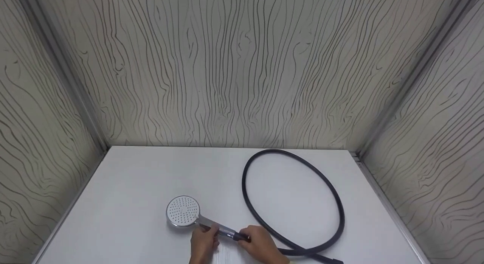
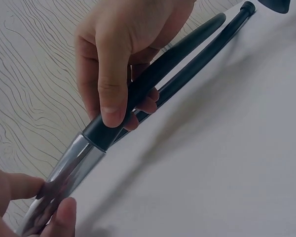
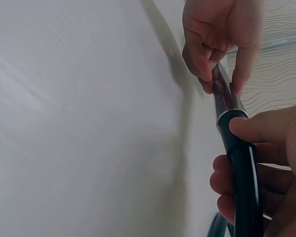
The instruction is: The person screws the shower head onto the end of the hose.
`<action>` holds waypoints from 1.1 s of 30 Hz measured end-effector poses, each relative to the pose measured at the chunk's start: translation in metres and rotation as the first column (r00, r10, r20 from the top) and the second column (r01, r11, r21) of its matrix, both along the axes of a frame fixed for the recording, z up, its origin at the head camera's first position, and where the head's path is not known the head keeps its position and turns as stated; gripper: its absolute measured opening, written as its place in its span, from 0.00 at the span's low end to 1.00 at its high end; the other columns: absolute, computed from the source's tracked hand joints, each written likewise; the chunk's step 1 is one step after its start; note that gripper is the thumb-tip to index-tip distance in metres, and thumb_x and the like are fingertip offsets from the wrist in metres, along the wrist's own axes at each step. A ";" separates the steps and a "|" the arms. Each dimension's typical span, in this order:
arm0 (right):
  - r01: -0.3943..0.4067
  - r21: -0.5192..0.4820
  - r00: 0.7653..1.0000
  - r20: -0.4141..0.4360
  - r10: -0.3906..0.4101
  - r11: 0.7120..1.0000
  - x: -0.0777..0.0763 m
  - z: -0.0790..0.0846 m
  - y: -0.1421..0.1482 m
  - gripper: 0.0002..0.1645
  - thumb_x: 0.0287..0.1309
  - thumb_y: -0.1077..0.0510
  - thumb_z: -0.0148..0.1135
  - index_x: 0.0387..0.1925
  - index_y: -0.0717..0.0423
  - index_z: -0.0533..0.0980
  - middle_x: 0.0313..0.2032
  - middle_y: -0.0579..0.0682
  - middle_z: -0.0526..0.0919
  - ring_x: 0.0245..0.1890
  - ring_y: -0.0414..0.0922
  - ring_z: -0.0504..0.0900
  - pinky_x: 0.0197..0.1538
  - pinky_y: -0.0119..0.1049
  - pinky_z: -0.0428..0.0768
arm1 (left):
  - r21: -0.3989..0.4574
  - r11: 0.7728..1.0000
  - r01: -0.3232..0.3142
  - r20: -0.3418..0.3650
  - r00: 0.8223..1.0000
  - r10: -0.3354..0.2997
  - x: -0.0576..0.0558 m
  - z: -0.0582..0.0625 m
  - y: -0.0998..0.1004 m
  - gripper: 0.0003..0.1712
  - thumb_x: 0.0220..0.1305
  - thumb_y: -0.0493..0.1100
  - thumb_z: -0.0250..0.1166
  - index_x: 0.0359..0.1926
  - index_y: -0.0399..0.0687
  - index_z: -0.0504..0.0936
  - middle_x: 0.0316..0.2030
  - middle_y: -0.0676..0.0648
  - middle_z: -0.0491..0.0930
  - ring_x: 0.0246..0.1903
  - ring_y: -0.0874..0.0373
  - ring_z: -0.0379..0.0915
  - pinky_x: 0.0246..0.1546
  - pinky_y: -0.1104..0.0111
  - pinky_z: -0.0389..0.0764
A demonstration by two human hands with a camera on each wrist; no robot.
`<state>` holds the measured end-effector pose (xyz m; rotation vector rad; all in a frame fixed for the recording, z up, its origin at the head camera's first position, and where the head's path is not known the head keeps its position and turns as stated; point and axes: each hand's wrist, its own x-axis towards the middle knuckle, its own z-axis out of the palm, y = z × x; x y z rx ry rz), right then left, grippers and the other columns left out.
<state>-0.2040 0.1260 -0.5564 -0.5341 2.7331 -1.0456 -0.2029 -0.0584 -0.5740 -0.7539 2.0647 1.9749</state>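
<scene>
A round chrome shower head (image 1: pixel 183 211) with a white nozzle face points toward its left end, face up. My left hand (image 1: pixel 204 241) grips its chrome handle (image 2: pixel 64 180) between thumb and fingers. With thumb and curled fingers, my right hand (image 1: pixel 261 243) holds the end of a black hose (image 3: pixel 244 182) where it meets the base of the handle. The hose end and the chrome handle line up in both wrist views. Whatever joins them inside is hidden by the dark collar.
The rest of the black hose loops over the right side of the white table (image 1: pixel 132 180), its free end (image 1: pixel 334 261) at the front edge. Wood-patterned panels (image 1: pixel 227 67) enclose the table at the back and both sides.
</scene>
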 end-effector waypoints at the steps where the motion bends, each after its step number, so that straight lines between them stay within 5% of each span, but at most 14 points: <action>1: -0.001 0.000 1.000 0.001 0.001 1.000 0.000 0.000 0.000 0.04 0.50 0.57 0.70 0.31 0.50 0.85 0.23 0.36 0.77 0.24 0.29 0.68 0.26 0.22 0.70 | -0.007 1.000 0.001 -0.003 1.000 -0.001 0.000 0.000 0.000 0.10 0.65 0.41 0.59 0.32 0.37 0.74 0.19 0.51 0.74 0.18 0.63 0.68 0.19 0.75 0.73; 16: -0.022 -0.003 1.000 -0.001 0.022 1.000 -0.002 -0.006 0.002 0.06 0.50 0.58 0.69 0.32 0.52 0.86 0.22 0.36 0.77 0.23 0.28 0.68 0.26 0.21 0.70 | -0.105 0.993 0.059 0.037 0.998 -0.055 0.000 -0.005 -0.003 0.14 0.66 0.44 0.60 0.24 0.43 0.75 0.13 0.54 0.72 0.16 0.64 0.66 0.20 0.75 0.68; 26: -0.038 -0.028 0.998 -0.046 0.036 0.999 0.000 -0.008 0.004 0.05 0.49 0.58 0.70 0.31 0.52 0.86 0.23 0.38 0.78 0.24 0.28 0.67 0.26 0.21 0.69 | -0.194 0.979 0.066 -0.008 0.998 -0.069 0.004 -0.006 -0.007 0.20 0.62 0.46 0.64 0.14 0.47 0.73 0.08 0.56 0.70 0.12 0.65 0.65 0.19 0.75 0.66; 33: -0.030 -0.030 0.999 -0.016 0.029 0.999 -0.001 -0.010 0.003 0.06 0.49 0.59 0.70 0.33 0.53 0.86 0.24 0.38 0.79 0.25 0.28 0.69 0.27 0.22 0.71 | -0.154 0.984 0.085 0.011 0.996 -0.084 0.003 -0.008 -0.009 0.18 0.63 0.45 0.63 0.17 0.47 0.73 0.09 0.56 0.69 0.13 0.64 0.64 0.19 0.75 0.67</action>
